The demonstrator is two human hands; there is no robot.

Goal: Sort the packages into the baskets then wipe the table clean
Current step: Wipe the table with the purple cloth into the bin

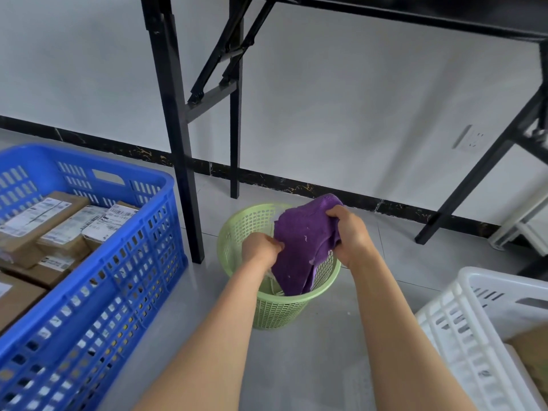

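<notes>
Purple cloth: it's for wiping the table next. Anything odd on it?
Yes. The purple cloth, held by the left hand and right hand over the green bin, has small white flecks, perhaps lint or crumbs.

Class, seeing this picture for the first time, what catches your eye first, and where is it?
A purple cloth at centre, held by the left hand and right hand over a green basket on the floor. At left, a blue crate holds labelled cardboard packages.

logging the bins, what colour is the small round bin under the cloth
Light green, seen in the head view, with the purple cloth hanging into it.
</notes>
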